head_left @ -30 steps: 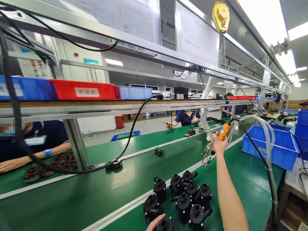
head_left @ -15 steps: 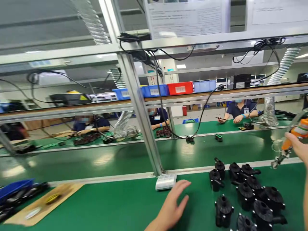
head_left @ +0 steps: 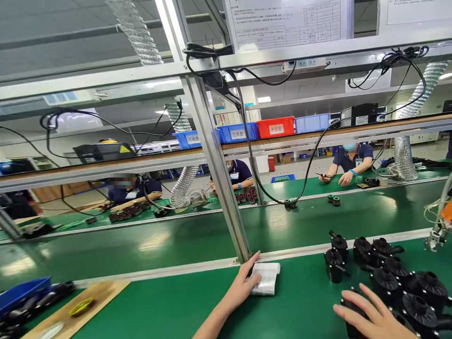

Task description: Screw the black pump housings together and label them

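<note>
Packet (head_left: 269,281) sits gripped in the left hand (head_left: 243,288), long axis unclear. Right hand (head_left: 375,316), fingers spread, hangs by pumps (head_left: 385,283), necks up.

housings (head_left: 386,281) stand right on the desk (head_left: 169,306), the sheet (head_left: 100,301) lies left; the packet (head_left: 271,278) is between them; behind, bins (head_left: 263,130) stand on the shelf (head_left: 275,141).

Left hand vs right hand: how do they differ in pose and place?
Pose: the left hand pinches a white packet; the right hand is open, fingers spread.
Place: the left hand is by the foot of a metal post; the right hand is among black housings.
Shared: both are bare, at the green bench.
</note>
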{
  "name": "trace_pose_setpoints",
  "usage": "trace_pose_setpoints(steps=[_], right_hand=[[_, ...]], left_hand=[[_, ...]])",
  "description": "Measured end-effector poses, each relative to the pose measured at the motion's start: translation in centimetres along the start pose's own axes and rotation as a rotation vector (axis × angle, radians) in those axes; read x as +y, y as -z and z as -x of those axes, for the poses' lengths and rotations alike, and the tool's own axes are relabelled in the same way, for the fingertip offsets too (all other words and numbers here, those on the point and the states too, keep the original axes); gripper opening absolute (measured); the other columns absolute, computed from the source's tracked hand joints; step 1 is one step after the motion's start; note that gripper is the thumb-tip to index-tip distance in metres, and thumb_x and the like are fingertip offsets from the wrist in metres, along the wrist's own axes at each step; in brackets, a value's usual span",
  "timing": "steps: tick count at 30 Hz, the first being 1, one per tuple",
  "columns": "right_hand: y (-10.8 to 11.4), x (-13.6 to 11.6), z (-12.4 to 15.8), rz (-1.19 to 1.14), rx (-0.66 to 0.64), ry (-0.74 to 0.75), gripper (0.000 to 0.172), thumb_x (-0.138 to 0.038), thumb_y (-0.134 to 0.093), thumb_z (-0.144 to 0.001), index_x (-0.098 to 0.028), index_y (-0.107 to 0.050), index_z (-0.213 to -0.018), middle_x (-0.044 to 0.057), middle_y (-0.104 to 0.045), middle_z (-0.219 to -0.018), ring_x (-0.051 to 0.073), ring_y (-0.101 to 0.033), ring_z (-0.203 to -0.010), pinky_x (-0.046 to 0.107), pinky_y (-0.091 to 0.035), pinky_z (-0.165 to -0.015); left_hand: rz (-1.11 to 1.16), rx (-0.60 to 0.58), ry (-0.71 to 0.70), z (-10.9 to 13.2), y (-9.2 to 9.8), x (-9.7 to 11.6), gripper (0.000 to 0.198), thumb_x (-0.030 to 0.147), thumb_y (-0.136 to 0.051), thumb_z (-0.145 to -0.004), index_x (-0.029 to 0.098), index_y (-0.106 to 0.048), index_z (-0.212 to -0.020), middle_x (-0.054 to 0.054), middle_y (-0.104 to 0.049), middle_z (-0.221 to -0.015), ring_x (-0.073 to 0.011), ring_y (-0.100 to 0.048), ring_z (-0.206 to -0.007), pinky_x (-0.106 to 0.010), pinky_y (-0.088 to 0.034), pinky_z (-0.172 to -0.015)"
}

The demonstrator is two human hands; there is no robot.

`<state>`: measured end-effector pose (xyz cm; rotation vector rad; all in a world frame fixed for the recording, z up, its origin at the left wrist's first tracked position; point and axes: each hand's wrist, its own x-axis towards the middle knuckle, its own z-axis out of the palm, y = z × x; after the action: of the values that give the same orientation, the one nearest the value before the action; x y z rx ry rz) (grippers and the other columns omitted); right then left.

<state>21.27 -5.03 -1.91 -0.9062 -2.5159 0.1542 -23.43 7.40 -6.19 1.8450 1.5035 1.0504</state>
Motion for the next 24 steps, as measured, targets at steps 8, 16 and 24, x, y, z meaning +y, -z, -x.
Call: trace_pose_setpoints(steps=[8,16,24], right_hand=[[4.3,-3.9,-9.7,-0.235,-0.145,-0.116,0.040,-0.029,-0.083,-0.083,-0.026,-0.073,-0.122,0.010,-0.073,-0.124,0.030,-0.065,-0.119,0.042,-0.053,-0.104],[-3.7,-2.4,-21.1,-0.234,-0.214,-0.256,0.055,-0.032,-0.080,-0.083,-0.016,-0.069,-0.135,0.017,-0.069,-0.135,0.038,-0.065,-0.124,0.041,-0.050,-0.100],[-5.9,-1.9,-21.2,-0.281,-0.102,-0.313,0.011,-0.022,-0.074,-0.089,-0.019,-0.081,-0.097,0.006,-0.078,-0.096,0.025,-0.071,-0.092,0.028,-0.046,-0.076]], left_hand=[[0.055,0.037,0.005,2.2,-3.2,2.2,0.050,0.057,-0.077,-0.081,0.017,-0.075,-0.112,-0.011,-0.079,-0.106,-0.0314,-0.073,-0.096,-0.041,-0.059,-0.087],[0.095,0.159,-0.081,2.6,-3.2,3.6,0.058,0.074,-0.069,-0.083,0.021,-0.064,-0.063,-0.010,-0.073,-0.095,-0.0293,-0.068,-0.092,-0.037,-0.054,-0.085],[0.194,0.166,-0.081,3.2,-3.1,4.6,0.048,0.065,-0.073,-0.086,0.020,-0.074,-0.067,-0.007,-0.074,-0.085,-0.0255,-0.067,-0.083,-0.031,-0.053,-0.078]])
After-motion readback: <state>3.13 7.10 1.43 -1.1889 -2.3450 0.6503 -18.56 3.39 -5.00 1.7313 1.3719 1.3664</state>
